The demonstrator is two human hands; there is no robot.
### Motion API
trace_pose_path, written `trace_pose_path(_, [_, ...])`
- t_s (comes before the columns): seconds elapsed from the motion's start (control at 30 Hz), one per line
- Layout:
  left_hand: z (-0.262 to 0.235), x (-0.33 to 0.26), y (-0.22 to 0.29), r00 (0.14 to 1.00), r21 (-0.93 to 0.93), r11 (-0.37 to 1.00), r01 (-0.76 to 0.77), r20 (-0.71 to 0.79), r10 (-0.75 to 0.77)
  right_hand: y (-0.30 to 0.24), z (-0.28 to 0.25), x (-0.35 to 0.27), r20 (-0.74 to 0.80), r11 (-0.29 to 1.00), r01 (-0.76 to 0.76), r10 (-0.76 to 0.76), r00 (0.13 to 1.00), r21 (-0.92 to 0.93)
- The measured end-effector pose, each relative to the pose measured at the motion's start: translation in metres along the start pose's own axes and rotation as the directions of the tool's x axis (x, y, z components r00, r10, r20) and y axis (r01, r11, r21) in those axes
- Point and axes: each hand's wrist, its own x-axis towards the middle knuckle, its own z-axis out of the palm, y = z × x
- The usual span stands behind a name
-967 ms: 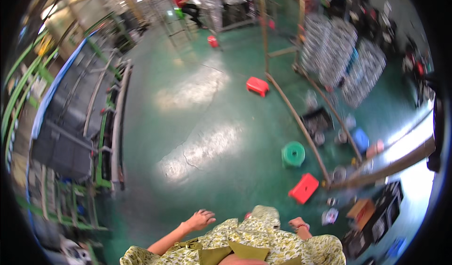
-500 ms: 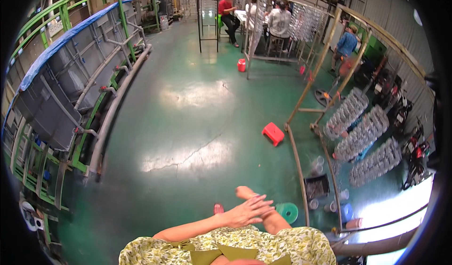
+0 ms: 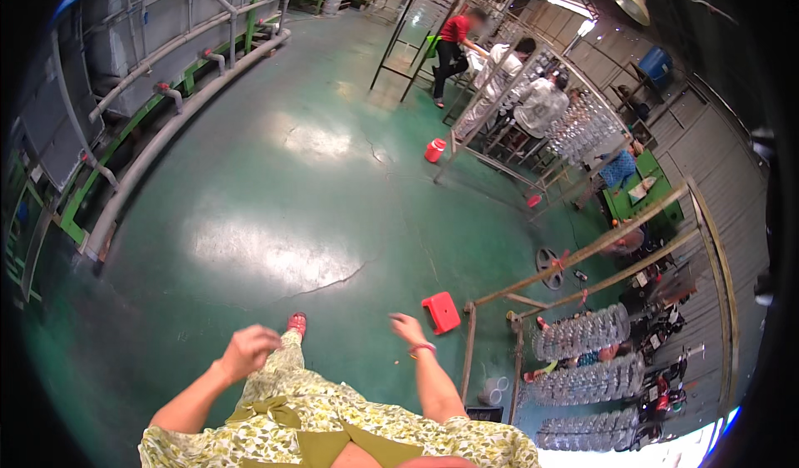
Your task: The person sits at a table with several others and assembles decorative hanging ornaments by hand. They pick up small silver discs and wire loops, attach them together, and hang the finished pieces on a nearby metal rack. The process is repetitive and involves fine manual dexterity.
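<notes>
Down at the far left, grey pipes (image 3: 158,127) run along the green floor (image 3: 275,185) beside a big grey machine. My left hand (image 3: 247,350) hangs loosely curled over the floor, fingers narrow and holding nothing, just above my red sandal (image 3: 295,324). My right hand (image 3: 408,329), a red band at its wrist, has its fingers spread slack and empty too. Nearest to it, just to the right on the floor, stands a small red stool (image 3: 440,312). Further back a red bucket (image 3: 434,149) sits by a metal rack; I cannot tell what is in it. On the right, racks (image 3: 583,331) hold rows of clear bottles, and people work at the far racks. Half a second ago my hands met in front of me; now they are apart, and the stool lies closer to me.
</notes>
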Motion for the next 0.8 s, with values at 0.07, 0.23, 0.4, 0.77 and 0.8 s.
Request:
trace_pose_path(0.07, [-0.027,0.087,-0.008,0.98,-0.403,0.897,0.181,0.001,-0.198,0.146,-0.029,0.016,-0.448,0.966,-0.016,-0.105,0.888,-0.258])
trace_pose_path(0.23, [-0.106,0.303,0.024,0.861,-0.964,-0.049,0.261,0.209,0.464,0.177,-0.058,-0.066,-0.111,0.746,-0.37,0.374,0.921,-0.554])
trace_pose_path(0.4, [-0.116,0.47,0.05,0.26,-0.971,-0.187,0.147,-0.144,0.955,0.143,-0.024,-0.039,-0.068,0.777,-0.61,0.607,0.792,-0.157])
trace_pose_path(0.77, [-0.128,0.653,-0.015,0.439,-0.979,-0.031,-0.201,-0.118,0.891,0.114,-0.125,0.213,-0.097,0.817,-0.259,0.245,0.965,-0.514])
trace_pose_path(0.8, [-0.129,0.668,-0.023,0.457,-0.973,-0.018,-0.229,-0.124,0.881,0.107,-0.165,0.265,-0.101,0.705,-0.117,0.064,0.993,-0.7])
